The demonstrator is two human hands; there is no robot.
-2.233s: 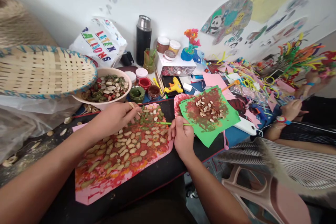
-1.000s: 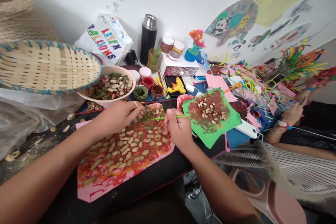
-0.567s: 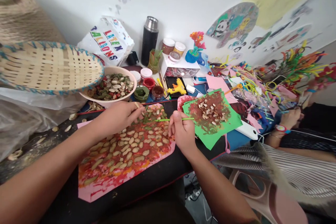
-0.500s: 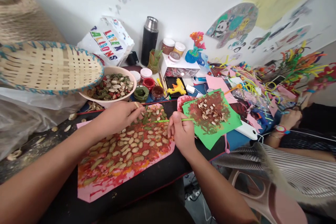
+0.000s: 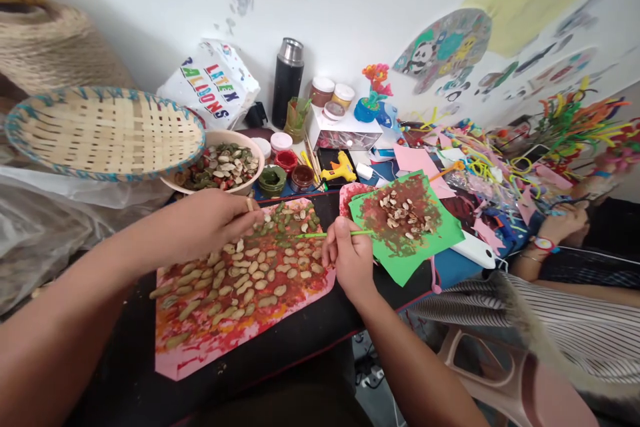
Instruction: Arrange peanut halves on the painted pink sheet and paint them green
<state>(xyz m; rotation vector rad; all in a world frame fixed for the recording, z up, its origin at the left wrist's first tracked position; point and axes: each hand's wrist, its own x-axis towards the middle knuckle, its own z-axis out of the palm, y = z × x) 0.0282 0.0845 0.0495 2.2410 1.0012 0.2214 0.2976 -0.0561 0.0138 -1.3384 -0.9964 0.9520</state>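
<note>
My right hand (image 5: 350, 259) is closed around a thin green paintbrush (image 5: 313, 235). Its tip points left over the painted pink sheet (image 5: 167, 368). Many peanut shells (image 5: 243, 285) lie on that sheet, among red, orange and green paint. Some shells near the sheet's far edge are green. Above the sheet's left part, my left hand (image 5: 215, 219) has its fingers pinched together. A small tan piece shows at its fingers, too little to name. Right of my right hand, a green sheet (image 5: 400, 273) carries brown paint and a cluster of small shells.
Behind the sheet stand a bowl (image 5: 257, 177) of painted shells, a woven basket (image 5: 105, 137), a green paint jar (image 5: 273, 180), a red paint jar (image 5: 287, 161), a yellow glue gun (image 5: 340, 169) and a black flask (image 5: 289, 80). At right, another person's hand (image 5: 563, 223) works near craft scraps.
My left hand has drawn back to the left, away from the green shells. My right hand stays nearly in place with the paintbrush. The view has shifted slightly.
</note>
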